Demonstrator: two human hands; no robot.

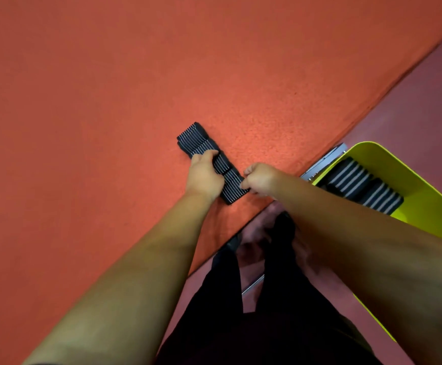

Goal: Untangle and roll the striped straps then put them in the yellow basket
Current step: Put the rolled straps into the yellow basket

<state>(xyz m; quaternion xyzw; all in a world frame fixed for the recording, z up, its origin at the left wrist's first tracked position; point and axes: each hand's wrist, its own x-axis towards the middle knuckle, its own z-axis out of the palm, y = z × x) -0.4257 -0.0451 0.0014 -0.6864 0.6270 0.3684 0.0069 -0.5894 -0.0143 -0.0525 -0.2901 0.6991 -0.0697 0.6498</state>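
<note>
Head view, looking steeply down. Red-orange felted table (pixel 109 101) fills most of the frame, its near edge running diagonally from lower centre to upper right. One striped strap (pixel 201 143), dark with thin white lines, lies on the table close to that edge, bunched in folded layers at its far end and flatter toward the near end. Left hand (pixel 204 176) sits over the middle of the strap, fingers curled down across it and gripping it against the tabletop. Right hand (pixel 260 180) is at the strap's near end, closed into a loose fist, thumb and fingers pinching the strap's edge. Both forearms are bare and reach in from the bottom of the frame. Yellow basket (pixel 430 196) stands off the table to the right, below the table edge, on the maroon floor (pixel 425 101). Inside it lie rolled straps (pixel 359 187) of the same stripe, side by side; the exact count is unclear. A metal bracket (pixel 325 160) shows under the table edge, just beside the basket rim. Black trousers (pixel 280 312) are visible between the arms; the area below them is blurred.
</note>
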